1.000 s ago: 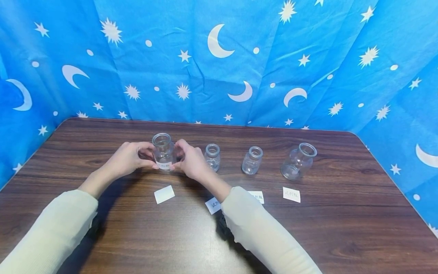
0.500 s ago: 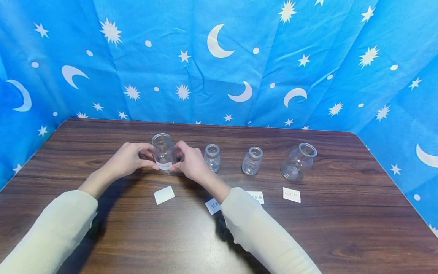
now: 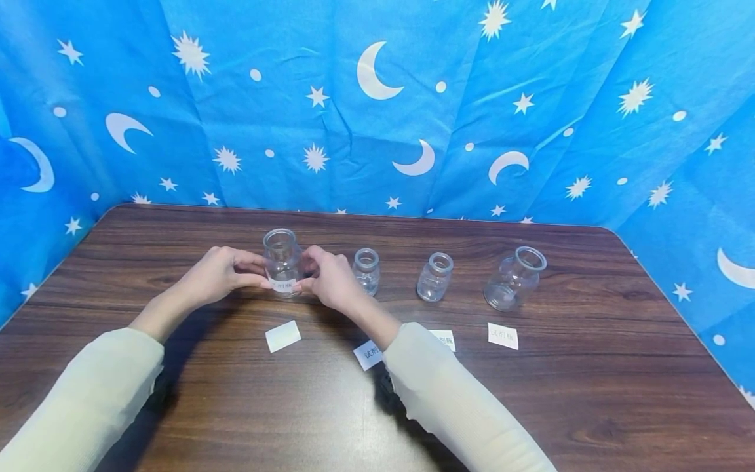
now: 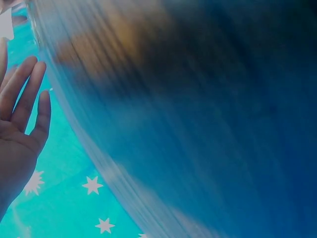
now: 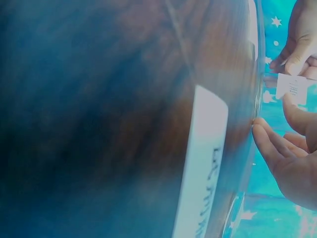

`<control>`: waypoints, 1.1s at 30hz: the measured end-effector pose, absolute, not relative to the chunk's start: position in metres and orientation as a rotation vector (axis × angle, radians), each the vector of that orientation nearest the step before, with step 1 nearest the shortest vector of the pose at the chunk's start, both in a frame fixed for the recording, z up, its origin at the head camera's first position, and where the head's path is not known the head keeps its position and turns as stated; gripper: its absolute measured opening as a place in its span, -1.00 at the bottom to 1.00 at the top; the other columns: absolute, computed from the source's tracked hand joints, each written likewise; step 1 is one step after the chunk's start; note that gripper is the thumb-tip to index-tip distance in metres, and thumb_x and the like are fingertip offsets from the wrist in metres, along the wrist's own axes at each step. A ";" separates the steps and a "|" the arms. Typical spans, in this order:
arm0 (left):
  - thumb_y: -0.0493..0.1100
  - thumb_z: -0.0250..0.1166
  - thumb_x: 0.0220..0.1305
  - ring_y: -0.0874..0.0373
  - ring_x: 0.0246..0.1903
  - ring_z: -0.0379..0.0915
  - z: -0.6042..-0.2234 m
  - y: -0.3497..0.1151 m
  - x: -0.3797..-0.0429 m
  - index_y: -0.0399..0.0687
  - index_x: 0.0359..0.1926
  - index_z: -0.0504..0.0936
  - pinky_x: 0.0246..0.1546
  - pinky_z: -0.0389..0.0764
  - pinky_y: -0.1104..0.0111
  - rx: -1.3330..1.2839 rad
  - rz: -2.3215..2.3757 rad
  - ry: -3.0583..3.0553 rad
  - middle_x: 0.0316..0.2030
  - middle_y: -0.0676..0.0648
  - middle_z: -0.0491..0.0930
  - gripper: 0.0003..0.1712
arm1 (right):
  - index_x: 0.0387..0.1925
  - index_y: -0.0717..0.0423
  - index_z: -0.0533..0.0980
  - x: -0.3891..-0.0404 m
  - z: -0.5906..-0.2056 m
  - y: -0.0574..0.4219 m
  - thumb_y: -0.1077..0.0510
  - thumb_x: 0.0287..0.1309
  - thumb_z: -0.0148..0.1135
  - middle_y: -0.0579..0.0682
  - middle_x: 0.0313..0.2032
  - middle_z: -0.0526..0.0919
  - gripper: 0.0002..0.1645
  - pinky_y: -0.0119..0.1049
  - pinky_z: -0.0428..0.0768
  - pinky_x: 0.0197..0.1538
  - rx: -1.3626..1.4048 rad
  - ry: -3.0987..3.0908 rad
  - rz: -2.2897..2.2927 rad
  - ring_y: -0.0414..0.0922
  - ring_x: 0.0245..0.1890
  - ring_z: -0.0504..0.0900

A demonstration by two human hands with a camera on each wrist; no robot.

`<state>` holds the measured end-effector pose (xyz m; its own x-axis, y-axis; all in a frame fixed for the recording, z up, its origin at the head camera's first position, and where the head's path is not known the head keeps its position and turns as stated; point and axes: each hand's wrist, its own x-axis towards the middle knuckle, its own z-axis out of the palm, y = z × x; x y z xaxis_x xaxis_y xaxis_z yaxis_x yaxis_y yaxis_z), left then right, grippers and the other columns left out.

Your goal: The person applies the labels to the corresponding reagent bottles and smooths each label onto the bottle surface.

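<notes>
Four clear glass jars, in a row on a dark wood-grain worktop [image 3: 248, 419]. Item one, leftmost: labelled jar [image 3: 283, 255], upright, white label [image 3: 283, 286] low on its front. Hands: both clamped on that jar, left hand [image 3: 221, 272] at its left side, right hand [image 3: 335, 280] at its right, thumbs at the label's two ends. Items two and three: small jars [image 3: 435, 278], one partly hidden behind the right hand. Item four, rightmost: wide jar [image 3: 510, 283]. Nearer the person: four white slips [image 3: 283, 336], three with writing, two of these partly covered by the right sleeve [image 3: 460, 393]. Backdrop: blue cloth [image 3: 330, 39], white moons and stars.
</notes>
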<state>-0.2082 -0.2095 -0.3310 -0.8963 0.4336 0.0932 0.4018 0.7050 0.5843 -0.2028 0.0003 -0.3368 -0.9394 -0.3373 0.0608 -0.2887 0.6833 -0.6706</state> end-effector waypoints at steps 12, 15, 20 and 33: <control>0.04 0.28 0.12 -0.14 -0.14 0.51 -0.329 -0.216 -0.208 -0.32 -0.03 0.57 -0.11 0.43 -0.02 0.673 0.908 2.822 -0.13 -0.30 0.57 -0.46 | 0.05 0.10 0.45 -0.202 -0.333 0.002 -0.03 0.03 0.27 -0.01 -0.14 0.64 -0.45 -0.34 0.44 0.00 -0.554 2.791 -1.049 -0.14 -0.06 0.56; 0.06 0.28 0.11 -0.13 -0.13 0.51 -0.329 -0.217 -0.208 -0.31 -0.03 0.57 -0.10 0.42 -0.03 0.665 0.892 2.817 -0.14 -0.29 0.58 -0.44 | 0.10 0.12 0.41 -0.200 -0.331 0.002 -0.02 0.05 0.26 0.01 -0.10 0.62 -0.42 -0.32 0.43 0.02 -0.567 2.769 -1.021 -0.12 -0.03 0.54; 0.10 0.29 0.09 -0.17 -0.07 0.47 -0.328 -0.220 -0.205 -0.31 -0.02 0.56 -0.05 0.37 -0.06 0.659 0.866 2.791 -0.12 -0.27 0.58 -0.40 | 0.15 0.15 0.35 -0.194 -0.326 0.008 0.01 0.06 0.27 0.04 -0.04 0.59 -0.37 -0.33 0.42 0.03 -0.624 2.705 -1.041 -0.11 -0.02 0.54; 0.11 0.29 0.09 -0.13 -0.01 0.44 -0.320 -0.222 -0.176 -0.20 -0.02 0.58 -0.05 0.39 -0.02 0.728 0.813 2.733 -0.09 -0.18 0.58 -0.45 | 0.07 0.27 0.39 -0.175 -0.306 0.066 0.12 0.10 0.25 0.12 -0.12 0.59 -0.47 -0.33 0.45 0.00 -1.025 2.446 -1.025 -0.07 -0.08 0.55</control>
